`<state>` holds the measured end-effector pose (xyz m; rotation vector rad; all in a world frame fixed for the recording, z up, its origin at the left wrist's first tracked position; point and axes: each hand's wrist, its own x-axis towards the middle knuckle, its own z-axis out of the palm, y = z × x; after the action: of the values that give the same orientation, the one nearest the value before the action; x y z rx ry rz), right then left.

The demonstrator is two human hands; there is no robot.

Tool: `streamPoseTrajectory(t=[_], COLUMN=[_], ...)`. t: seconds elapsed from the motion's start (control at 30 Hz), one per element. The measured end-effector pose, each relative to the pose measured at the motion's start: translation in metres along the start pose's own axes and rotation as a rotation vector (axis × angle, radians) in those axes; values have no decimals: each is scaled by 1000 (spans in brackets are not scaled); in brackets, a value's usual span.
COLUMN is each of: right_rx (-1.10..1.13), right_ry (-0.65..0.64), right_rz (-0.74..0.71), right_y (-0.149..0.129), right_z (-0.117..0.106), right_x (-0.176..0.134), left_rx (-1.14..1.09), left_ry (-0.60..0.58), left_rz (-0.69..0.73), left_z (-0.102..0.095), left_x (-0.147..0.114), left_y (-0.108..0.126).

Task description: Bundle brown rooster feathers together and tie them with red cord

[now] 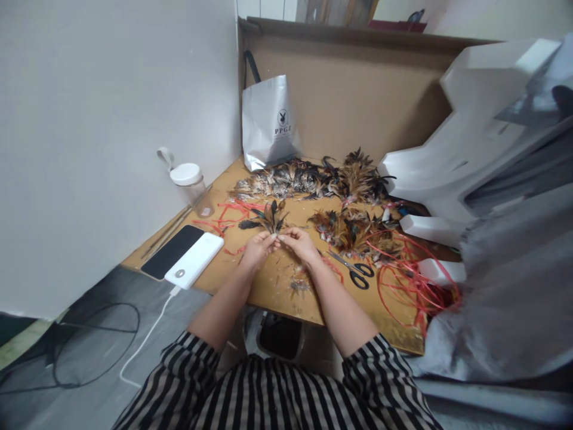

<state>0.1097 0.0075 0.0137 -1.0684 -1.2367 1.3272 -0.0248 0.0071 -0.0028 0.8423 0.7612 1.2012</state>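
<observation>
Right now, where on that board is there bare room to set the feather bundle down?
Bare board shows between the power bank and the left hand, and around the fluff by the near edge. Right of the scissors red cords crowd it; feather heaps fill the back.

Between your fingers the small bunch of feathers (271, 218) looks soft with a dark sheen. It rests over a matt, rough board tabletop (268, 280). Right of the bunch lie scissors (353, 269) with metal blades and black plastic handles; to its left, a glossy white plastic power bank (194, 260).
</observation>
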Motion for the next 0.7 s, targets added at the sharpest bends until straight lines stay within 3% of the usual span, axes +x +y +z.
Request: streamPoseTrajectory(t=[0.3,0.7], right_rx=[-63,-28], right_ry=[57,63], right_rz=[-107,-110], right_y=[3,9], right_z=[-6,-8], right_x=[4,7], left_rx=[152,251], left_ry=[-27,-53], left_rz=[-26,-4], left_z=[3,0], left_x=[-1,0], left_y=[-1,-4])
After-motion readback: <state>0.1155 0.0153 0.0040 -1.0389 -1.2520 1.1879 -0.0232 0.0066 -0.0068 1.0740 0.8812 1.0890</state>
